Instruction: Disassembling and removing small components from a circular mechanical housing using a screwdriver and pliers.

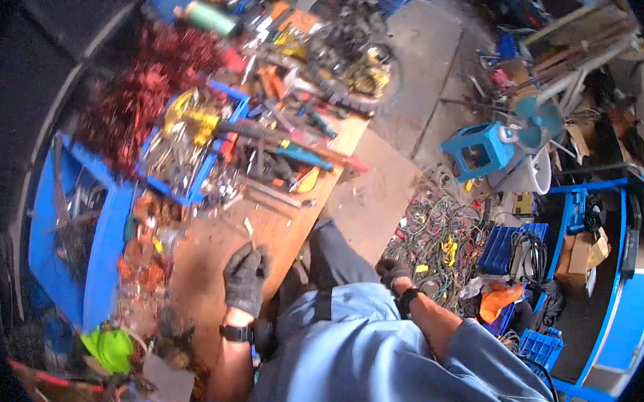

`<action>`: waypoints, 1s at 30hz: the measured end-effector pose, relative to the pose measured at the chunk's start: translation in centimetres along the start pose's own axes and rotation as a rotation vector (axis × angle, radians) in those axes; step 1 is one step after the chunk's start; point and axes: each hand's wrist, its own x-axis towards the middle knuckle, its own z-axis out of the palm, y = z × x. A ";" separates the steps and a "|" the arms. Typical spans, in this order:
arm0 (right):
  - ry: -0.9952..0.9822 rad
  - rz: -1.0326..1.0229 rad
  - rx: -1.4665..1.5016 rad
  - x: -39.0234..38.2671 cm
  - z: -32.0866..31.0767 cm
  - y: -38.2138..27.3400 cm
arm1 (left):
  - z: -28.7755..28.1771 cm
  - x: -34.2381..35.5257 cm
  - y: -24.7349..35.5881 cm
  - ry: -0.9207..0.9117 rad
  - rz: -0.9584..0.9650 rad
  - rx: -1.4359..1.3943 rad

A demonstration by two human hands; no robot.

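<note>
My left hand point(245, 277), in a dark grey work glove, is over the wooden tabletop point(206, 256) with its fingers drawn together. At its fingertips shows a small pale strip point(249, 227), which looks pinched there; its kind is too small to tell. My right hand point(392, 271), also gloved, hangs beside my leg, away from the table. Its fingers are curled, and whether anything is inside them is hidden. Beyond my left hand, a blue crate point(207, 185) of metal tools and loose hand tools point(273, 195) lie on the table.
Tangled dark red material point(145, 82) is heaped at the far left, above a blue bin point(106, 259). Coiled cables point(441, 238) cover the floor at right. Behind them are a light-blue box-shaped appliance point(480, 150), a fan point(537, 124) and blue shelving point(618, 234).
</note>
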 end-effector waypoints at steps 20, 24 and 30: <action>-0.096 0.132 0.568 3.7 -4.5 -3.7 | -0.4 -2.2 2.2 0.257 0.210 0.051; -0.045 0.257 0.554 2.3 -5.6 -5.9 | -0.7 -1.4 1.9 0.253 0.200 -0.113; 0.011 0.108 0.329 0.6 -3.0 -1.4 | -1.8 0.1 1.7 0.275 0.199 -0.161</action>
